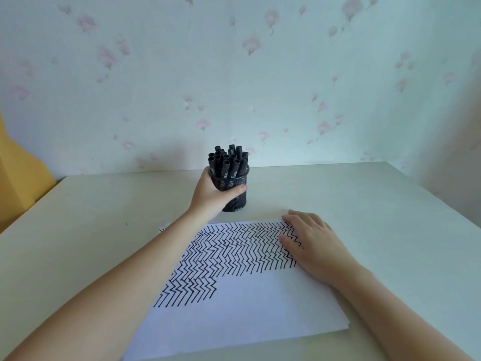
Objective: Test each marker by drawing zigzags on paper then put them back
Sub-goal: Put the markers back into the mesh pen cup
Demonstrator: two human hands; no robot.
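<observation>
Two bare forearms enter from bottom edge of frame, one lower left, one lower right. No sleeves vis, arms uncovered up to frame edge. Left hand [212,192] upper centre, right hand [316,242] centre right. Both hands bare: no gloves, rings, watch or wristband vis. Nails short, unpainted as far as vis on left thumb. Rest of body out of frame.
</observation>
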